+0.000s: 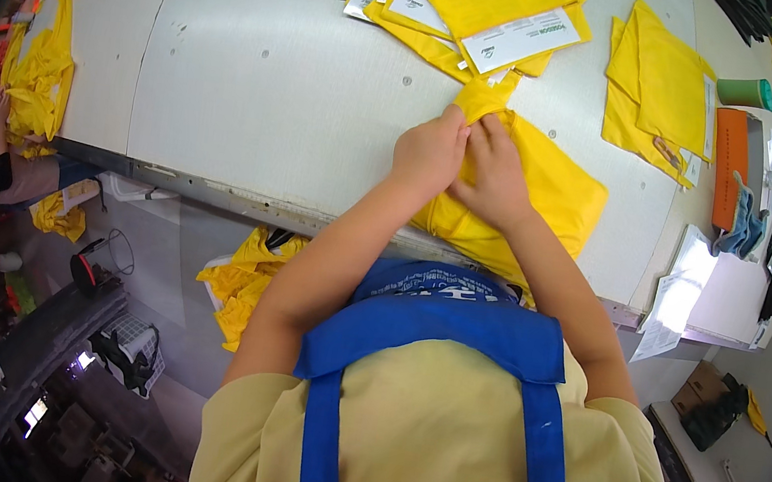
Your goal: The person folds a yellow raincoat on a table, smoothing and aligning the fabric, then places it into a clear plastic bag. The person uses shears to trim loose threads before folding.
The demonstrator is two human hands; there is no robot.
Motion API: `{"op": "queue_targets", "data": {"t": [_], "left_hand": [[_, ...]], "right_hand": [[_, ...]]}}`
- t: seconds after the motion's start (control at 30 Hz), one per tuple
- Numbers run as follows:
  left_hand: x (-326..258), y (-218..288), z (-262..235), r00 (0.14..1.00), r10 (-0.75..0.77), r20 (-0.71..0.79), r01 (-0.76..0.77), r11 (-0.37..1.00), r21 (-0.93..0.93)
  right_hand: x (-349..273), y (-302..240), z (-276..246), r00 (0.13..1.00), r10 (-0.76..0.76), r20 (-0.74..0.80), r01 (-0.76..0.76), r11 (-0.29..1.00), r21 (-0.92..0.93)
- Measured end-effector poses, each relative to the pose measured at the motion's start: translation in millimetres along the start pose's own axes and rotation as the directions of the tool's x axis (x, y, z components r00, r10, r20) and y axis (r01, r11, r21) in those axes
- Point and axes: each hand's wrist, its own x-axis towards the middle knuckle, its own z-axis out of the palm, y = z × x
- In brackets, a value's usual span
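Note:
A yellow garment (pixel 549 189), partly folded, lies at the table's near edge in front of me. Its upper end is bunched between my hands, and a narrow tip of the cloth sticks up beyond them. My left hand (pixel 431 152) is closed on the cloth from the left side. Close against it, my right hand (pixel 494 173) grips the same bunched part, its fingers bent over the fabric. The fingertips of both hands are partly hidden in the folds. Just beyond lies a pile of folded yellow garments (pixel 490 6) with white printed cards, touching or nearly touching the tip.
More folded yellow garments (pixel 665 88) lie on the right of the pale table (pixel 261 78), near a green roll (pixel 745 91), an orange box (pixel 734 155) and papers (pixel 676 294). Yellow cloth (pixel 250 272) hangs below the near edge. Another person (pixel 19 178) is at far left beside yellow garments (pixel 43 64).

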Motion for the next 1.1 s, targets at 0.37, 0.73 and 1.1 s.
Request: {"op": "queue_targets", "data": {"t": [0.37,0.73,1.1], "left_hand": [[-15.7,1.9,12.0,0.997,0.031,0.074,-0.019,0.988,-0.151],[-20.8,21.2,15.3,0.97,-0.028,0.241,0.031,0.999,-0.009],[-8.6,28.1,45.6,0.951,-0.062,0.302,0.011,0.986,0.168]], "right_hand": [[-13.0,20.4,-21.3,0.97,-0.046,0.237,0.072,0.992,-0.101],[-61.8,2.7,-10.2,0.991,0.095,0.09,-0.046,0.895,-0.444],[-66.6,51.8,-0.7,0.974,0.078,-0.212,-0.028,0.973,0.23]]}}
